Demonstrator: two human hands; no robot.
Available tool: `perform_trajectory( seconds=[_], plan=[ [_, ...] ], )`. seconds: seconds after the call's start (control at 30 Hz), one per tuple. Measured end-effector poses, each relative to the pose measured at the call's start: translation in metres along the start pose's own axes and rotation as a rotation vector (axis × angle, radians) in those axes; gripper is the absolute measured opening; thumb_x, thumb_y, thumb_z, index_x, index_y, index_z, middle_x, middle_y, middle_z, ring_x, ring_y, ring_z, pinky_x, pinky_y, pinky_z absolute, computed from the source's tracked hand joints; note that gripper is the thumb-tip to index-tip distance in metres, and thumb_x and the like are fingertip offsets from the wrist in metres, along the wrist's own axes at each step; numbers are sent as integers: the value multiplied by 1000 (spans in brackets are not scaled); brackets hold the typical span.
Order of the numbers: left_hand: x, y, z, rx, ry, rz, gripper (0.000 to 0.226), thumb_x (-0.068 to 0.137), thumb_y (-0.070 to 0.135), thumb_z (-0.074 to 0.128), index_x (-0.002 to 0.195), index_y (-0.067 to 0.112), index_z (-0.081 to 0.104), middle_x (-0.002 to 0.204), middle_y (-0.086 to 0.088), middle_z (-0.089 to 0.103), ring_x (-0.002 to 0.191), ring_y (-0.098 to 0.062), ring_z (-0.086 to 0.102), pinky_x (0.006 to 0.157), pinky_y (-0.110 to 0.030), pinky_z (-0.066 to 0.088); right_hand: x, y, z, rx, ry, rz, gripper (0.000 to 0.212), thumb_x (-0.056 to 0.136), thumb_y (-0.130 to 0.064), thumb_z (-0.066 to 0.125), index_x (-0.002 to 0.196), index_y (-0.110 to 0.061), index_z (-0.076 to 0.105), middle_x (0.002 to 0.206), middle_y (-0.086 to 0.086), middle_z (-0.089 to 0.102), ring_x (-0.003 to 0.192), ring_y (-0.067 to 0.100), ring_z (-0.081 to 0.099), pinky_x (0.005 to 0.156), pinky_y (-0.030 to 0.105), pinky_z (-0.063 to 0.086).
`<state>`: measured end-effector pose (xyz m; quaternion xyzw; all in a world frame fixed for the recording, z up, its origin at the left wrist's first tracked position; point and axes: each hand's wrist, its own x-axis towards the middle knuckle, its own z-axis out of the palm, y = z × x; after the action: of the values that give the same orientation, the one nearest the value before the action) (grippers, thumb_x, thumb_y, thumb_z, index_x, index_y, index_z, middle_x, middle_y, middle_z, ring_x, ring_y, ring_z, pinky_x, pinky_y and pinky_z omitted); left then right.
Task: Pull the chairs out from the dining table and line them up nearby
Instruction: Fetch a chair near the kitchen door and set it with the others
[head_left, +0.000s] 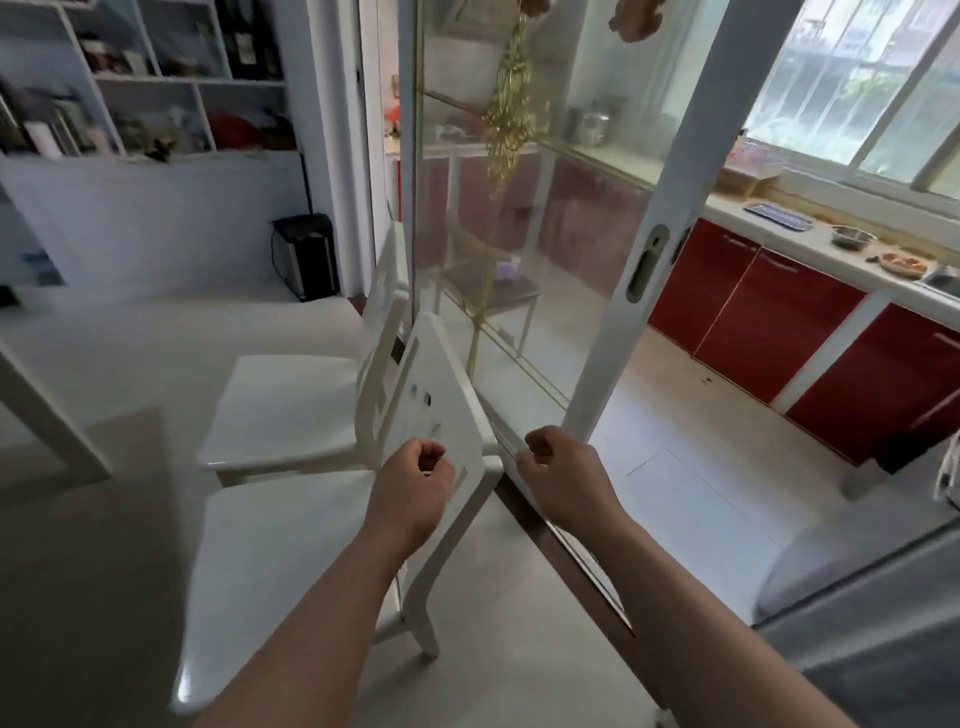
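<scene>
Two white chairs stand side by side along the glass sliding door (519, 234), backs toward the glass and seats facing into the room. The far chair (291, 410) sits square on the floor, its backrest close to the door frame. The near chair (311, 561) stands just beside it, seat edges almost meeting, roughly in line; its backrest appears tilted in the wide-angle view, and whether all its legs are down cannot be told, as only one rear leg shows. The left hand (413, 478) is loosely curled in front of the near chair's backrest, fingers closed on nothing visible; contact with the backrest cannot be confirmed. The right hand (553, 467) is likewise curled, clear of the chair, over the door track, holding nothing. A slanted white leg at the left edge is probably the table (47, 426), well apart from both chairs. Judgement: two chairs are out and lined up, the second just placed or at final adjustment. How many chairs remain at the table is out of view, so the remainder cannot be assessed; any further chair would extend the row nearer the camera.
</scene>
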<state>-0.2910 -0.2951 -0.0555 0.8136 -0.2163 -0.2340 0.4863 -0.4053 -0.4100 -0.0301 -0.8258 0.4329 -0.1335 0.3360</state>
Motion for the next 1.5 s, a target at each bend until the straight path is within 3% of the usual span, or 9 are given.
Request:
perform_trajectory(
  seconds=[0.2, 0.4, 0.57, 0.87, 1.1, 1.27, 1.33, 1.43, 1.5],
  plan=[
    [47, 15, 10, 40, 28, -47, 27, 93, 24, 52, 118, 15, 58, 104, 3, 60, 96, -15, 55, 83, -27, 42, 70, -6, 5, -2, -81, -37, 36, 92, -28, 52, 125, -15, 59, 114, 0, 64, 96, 17, 60, 82, 28, 50],
    [104, 19, 32, 32, 147, -134, 24, 93, 24, 52, 114, 16, 60, 106, 0, 64, 91, -14, 57, 64, -19, 40, 158, -3, 16, -26, -206, -121, 41, 92, -30, 53, 130, -14, 56, 127, 1, 61, 104, 17, 60, 81, 24, 44],
    [150, 34, 59, 3, 304, -207, 29, 91, 23, 52, 118, 15, 61, 109, -1, 65, 95, -16, 59, 74, -23, 42, 230, -3, 13, -38, -305, -244, 42, 93, -29, 53, 132, -14, 54, 129, 1, 60, 115, 18, 57, 97, 33, 48],
    [218, 77, 102, -108, 572, -289, 31, 91, 23, 52, 120, 15, 59, 107, -1, 65, 98, -18, 60, 79, -24, 41, 346, -10, -1, -68, -492, -476, 39, 92, -30, 53, 127, -13, 55, 113, 1, 63, 95, 16, 57, 81, 27, 46],
    [259, 82, 105, -98, 679, -350, 34, 92, 23, 51, 124, 13, 57, 114, -3, 66, 105, -20, 60, 85, -25, 40, 405, -30, 16, -75, -593, -555, 46, 93, -28, 52, 135, -10, 52, 130, 4, 59, 114, 20, 57, 87, 25, 42],
    [306, 86, 96, -22, 709, -346, 36, 94, 23, 49, 128, 13, 55, 122, 0, 62, 113, -19, 56, 88, -22, 37, 453, -51, 37, -78, -604, -560, 45, 92, -30, 52, 132, -10, 55, 128, 5, 61, 114, 21, 57, 92, 29, 43],
    [330, 84, 88, 7, 700, -358, 32, 94, 22, 46, 123, 11, 58, 111, 3, 61, 111, -20, 56, 85, -22, 36, 473, -63, 44, -70, -611, -557, 41, 93, -28, 52, 129, -8, 56, 124, 7, 62, 110, 22, 59, 89, 29, 43],
    [367, 76, 73, 38, 668, -380, 20, 93, 23, 44, 93, 12, 61, 85, -5, 55, 91, -29, 57, 71, -29, 37, 503, -82, 59, -58, -618, -540, 31, 93, -23, 51, 110, -1, 62, 105, 17, 67, 96, 31, 63, 78, 34, 49],
    [393, 71, 63, 25, 646, -411, 31, 94, 29, 45, 109, 7, 62, 104, -16, 62, 101, -30, 57, 81, -31, 40, 525, -96, 74, -79, -630, -518, 29, 92, -23, 50, 90, 4, 62, 83, 22, 63, 76, 34, 61, 65, 35, 49]
  ],
)
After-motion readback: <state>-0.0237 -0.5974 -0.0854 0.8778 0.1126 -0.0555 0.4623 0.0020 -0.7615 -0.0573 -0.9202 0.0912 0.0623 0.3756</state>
